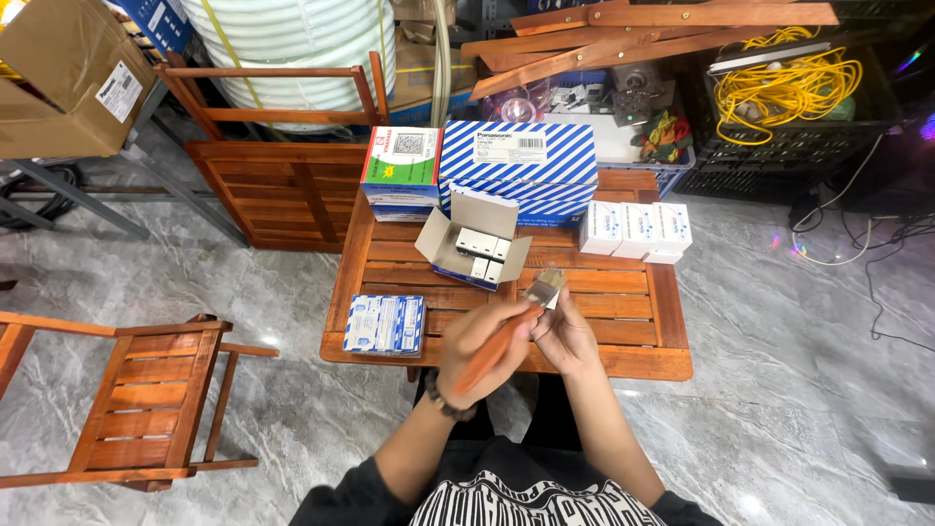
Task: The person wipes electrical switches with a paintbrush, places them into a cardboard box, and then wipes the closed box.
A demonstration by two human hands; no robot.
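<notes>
The left hand (484, 343) is wrapped around the orange handle of a paintbrush (506, 336), angling it so the pale bristles point up and to the right, over the near edge of the slatted wooden table (623, 362). The right hand (563, 336) sits just beside it, fingers pinched on a small white part (551, 298) held right against the bristles, apparently so the brush tip can reach it. Both hands hover low over the near middle of the table, with bare slats under and around them. Just beyond, an open cardboard box (474, 244) stands with its flaps spread, showing small grey and white pieces inside, within easy reach. A flat blue-and-white packet (386, 324) lies to the left near the table's near edge; a row of small white boxes (636, 230) lines the far right. A big blue-striped carton (521, 166) and a red-and-green box (401, 164) fill the far side. A folding wooden chair (146, 399) stands well apart on the left, leaving open marble floor (779, 390) on both sides.
</notes>
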